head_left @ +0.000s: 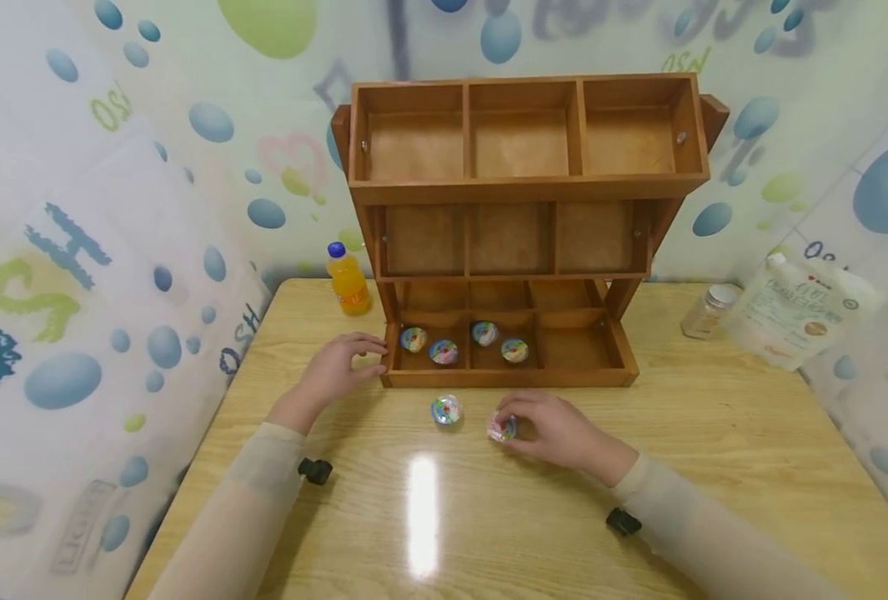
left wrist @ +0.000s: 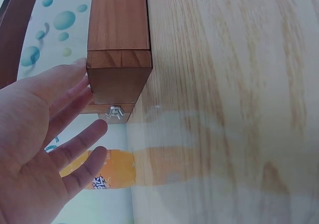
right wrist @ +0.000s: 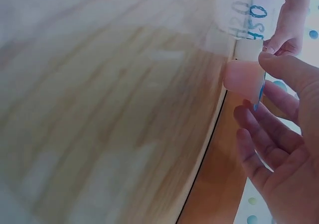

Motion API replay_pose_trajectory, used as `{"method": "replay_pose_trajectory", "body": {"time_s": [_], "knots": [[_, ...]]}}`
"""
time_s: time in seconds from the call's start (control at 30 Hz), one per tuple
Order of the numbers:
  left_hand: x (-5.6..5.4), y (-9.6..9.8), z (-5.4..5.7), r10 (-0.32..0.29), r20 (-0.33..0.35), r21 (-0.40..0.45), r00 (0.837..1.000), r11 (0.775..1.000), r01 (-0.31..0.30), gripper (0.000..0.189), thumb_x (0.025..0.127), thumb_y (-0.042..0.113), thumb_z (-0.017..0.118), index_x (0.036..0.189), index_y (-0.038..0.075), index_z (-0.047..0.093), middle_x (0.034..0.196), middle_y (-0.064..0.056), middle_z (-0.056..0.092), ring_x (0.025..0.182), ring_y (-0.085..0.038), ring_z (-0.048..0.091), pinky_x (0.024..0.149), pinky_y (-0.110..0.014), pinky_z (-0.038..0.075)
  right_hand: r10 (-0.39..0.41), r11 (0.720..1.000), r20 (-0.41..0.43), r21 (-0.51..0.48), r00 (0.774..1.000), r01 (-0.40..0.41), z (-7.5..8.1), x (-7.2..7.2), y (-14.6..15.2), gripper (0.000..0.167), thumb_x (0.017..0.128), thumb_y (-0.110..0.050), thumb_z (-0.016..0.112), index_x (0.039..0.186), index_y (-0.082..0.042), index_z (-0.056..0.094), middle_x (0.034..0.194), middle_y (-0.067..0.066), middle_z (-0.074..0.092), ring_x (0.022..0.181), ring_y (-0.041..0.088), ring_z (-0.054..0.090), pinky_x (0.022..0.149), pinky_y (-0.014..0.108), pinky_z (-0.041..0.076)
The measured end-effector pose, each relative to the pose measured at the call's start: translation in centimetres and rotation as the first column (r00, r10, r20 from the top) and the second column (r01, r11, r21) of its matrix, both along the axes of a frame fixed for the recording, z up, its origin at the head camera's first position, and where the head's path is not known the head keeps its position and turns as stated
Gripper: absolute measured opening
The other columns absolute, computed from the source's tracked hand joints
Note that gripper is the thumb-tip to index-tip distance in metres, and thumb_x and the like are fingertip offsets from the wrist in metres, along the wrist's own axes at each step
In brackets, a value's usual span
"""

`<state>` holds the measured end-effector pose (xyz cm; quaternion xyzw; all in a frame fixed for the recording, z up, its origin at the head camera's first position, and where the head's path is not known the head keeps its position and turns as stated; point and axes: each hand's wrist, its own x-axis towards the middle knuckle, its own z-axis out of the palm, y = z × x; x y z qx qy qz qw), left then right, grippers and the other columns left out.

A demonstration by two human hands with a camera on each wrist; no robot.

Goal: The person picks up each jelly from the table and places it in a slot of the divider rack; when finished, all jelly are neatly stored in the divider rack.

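Note:
My right hand holds a small pink jelly cup with a printed foil lid on the table, thumb and fingertips about its rim. The right wrist view shows this pink cup standing on the tabletop, a whitish cup behind it. That second jelly cup sits left of the hand, in front of the wooden rack. My left hand is at the rack's lower left end, fingers spread. In the left wrist view its fingertips touch or nearly touch the rack's corner.
Several jelly cups lie in the rack's bottom left and middle compartments, one cup among them. An orange drink bottle stands left of the rack. To the right are a lidded jar and a pale pouch.

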<state>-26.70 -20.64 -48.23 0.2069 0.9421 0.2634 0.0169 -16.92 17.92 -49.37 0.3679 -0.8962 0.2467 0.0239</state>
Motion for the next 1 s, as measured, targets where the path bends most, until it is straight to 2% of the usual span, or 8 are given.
{"method": "replay_pose_trajectory", "body": {"time_s": [0.13,0.27,0.43,0.6,0.7,0.83,1.0], "knots": [[0.0,0.0,0.0,-0.002,-0.001,0.004,1.0,1.0,0.002,0.035,0.097,0.032,0.074,0.127,0.014,0.073,0.14,-0.004,0.065,0.121,-0.032,0.065,0.103,-0.053,0.054,-0.032,0.999,0.001,0.017,0.999,0.032,0.5,0.1,0.5,0.027,0.087,-0.026,0.085,0.111,-0.018,0.076,0.122,-0.002,0.071,0.113,0.019,0.069,0.097,0.04,0.06],[-0.1,0.0,-0.1,-0.004,-0.003,-0.002,1.0,1.0,0.004,0.035,0.097,0.032,0.075,0.127,0.014,0.073,0.14,-0.004,0.065,0.122,-0.032,0.065,0.104,-0.053,0.054,-0.074,0.997,0.023,0.01,0.997,0.074,1.7,0.0,1.3,0.027,0.087,-0.027,0.085,0.112,-0.02,0.076,0.123,-0.004,0.071,0.115,0.018,0.068,0.097,0.04,0.059],[0.0,0.1,0.0,-0.005,-0.003,-0.008,1.0,1.0,0.005,0.035,0.097,0.032,0.074,0.127,0.013,0.073,0.139,-0.005,0.065,0.122,-0.032,0.065,0.104,-0.053,0.054,-0.091,0.994,-0.029,-0.057,0.995,0.089,3.6,-1.0,2.7,0.029,0.085,-0.021,0.087,0.111,-0.019,0.077,0.12,-0.003,0.072,0.112,0.018,0.069,0.093,0.041,0.061],[0.1,0.2,0.3,-0.003,-0.016,-0.019,1.0,1.0,0.003,0.035,0.097,0.032,0.074,0.127,0.012,0.074,0.139,-0.006,0.065,0.124,-0.032,0.063,0.106,-0.054,0.052,-0.11,0.983,-0.014,-0.153,0.994,0.107,5.0,-3.0,4.5,0.032,0.084,-0.017,0.087,0.113,-0.016,0.076,0.117,-0.003,0.074,0.109,0.019,0.071,0.091,0.045,0.061],[0.1,0.2,0.3,-0.007,-0.02,-0.028,1.0,1.0,0.007,0.035,0.097,0.031,0.074,0.126,0.012,0.074,0.139,-0.006,0.065,0.125,-0.032,0.063,0.106,-0.054,0.052,-0.135,0.976,0.003,-0.173,0.991,0.134,5.3,-4.5,5.5,0.031,0.085,-0.019,0.087,0.114,-0.017,0.076,0.115,-0.004,0.075,0.105,0.018,0.071,0.089,0.048,0.061],[0.1,0.1,0.2,-0.013,-0.024,-0.023,1.0,1.0,0.012,0.034,0.097,0.03,0.074,0.126,0.012,0.074,0.138,-0.006,0.066,0.123,-0.032,0.064,0.105,-0.054,0.053,-0.186,0.968,-0.021,-0.176,0.982,0.18,4.8,-6.6,6.9,0.027,0.088,-0.023,0.085,0.112,-0.019,0.077,0.11,-0.004,0.076,0.096,0.017,0.07,0.083,0.048,0.059],[0.1,0.1,0.2,-0.011,-0.021,-0.019,1.0,1.0,0.011,0.034,0.098,0.032,0.074,0.126,0.013,0.074,0.139,-0.005,0.065,0.121,-0.031,0.064,0.104,-0.052,0.054,-0.25,0.948,0.022,-0.198,0.968,0.249,3.2,-9.2,9.0,0.024,0.089,-0.018,0.083,0.112,-0.012,0.077,0.111,0.004,0.076,0.091,0.021,0.069,0.077,0.045,0.059]]}}
